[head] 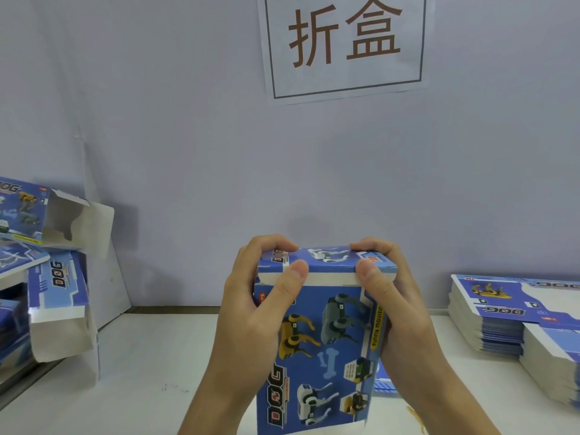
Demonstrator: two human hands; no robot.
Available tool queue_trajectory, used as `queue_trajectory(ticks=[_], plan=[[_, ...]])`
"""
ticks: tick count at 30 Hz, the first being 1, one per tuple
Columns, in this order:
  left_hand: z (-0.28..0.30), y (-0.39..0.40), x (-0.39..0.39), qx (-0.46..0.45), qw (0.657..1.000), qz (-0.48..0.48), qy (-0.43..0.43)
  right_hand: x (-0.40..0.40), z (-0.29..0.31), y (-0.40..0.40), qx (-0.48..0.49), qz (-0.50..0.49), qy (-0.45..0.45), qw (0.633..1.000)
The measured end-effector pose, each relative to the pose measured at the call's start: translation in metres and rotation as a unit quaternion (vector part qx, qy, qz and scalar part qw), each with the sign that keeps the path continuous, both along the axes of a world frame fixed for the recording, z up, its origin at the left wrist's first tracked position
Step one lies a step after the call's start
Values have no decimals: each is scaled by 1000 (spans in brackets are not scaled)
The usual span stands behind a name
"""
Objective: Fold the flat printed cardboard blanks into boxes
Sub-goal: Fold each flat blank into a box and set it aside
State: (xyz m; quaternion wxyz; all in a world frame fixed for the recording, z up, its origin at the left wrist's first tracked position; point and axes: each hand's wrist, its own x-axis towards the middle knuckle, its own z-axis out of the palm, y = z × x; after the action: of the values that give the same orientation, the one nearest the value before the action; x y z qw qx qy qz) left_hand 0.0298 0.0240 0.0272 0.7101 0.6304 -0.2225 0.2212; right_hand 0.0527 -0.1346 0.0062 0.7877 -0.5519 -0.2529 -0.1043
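A blue printed box (pixel 317 346) with robot-dog pictures stands upright at the centre, its front face toward me. My left hand (pixel 251 312) grips its upper left corner, thumb on the white strip under the top flap and fingers curled over the top. My right hand (pixel 398 306) grips the upper right corner the same way, thumb on the flap's front edge. The top flap (pixel 326 257) lies folded down, with a white strip showing beneath it.
Two tall stacks of flat blue blanks (pixel 514 309) sit at the right on the white table (pixel 141 372). Several folded boxes with open flaps (pixel 56 277) are piled at the left. A paper sign (pixel 343 45) hangs on the grey wall behind.
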Motion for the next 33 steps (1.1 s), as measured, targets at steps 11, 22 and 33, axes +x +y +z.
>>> queue_trajectory(ticks=[11, 22, 33], plan=[[-2, -2, 0, -40, 999, 1, -17, -3, 5, -3, -21, 13, 1, 1000], [-2, 4, -2, -40, 995, -86, 28, -4, 3, -4, 9, 35, 23, 999], [-10, 0, 6, -32, 998, -35, -39, -9, 39, 3, -34, -23, 39, 998]])
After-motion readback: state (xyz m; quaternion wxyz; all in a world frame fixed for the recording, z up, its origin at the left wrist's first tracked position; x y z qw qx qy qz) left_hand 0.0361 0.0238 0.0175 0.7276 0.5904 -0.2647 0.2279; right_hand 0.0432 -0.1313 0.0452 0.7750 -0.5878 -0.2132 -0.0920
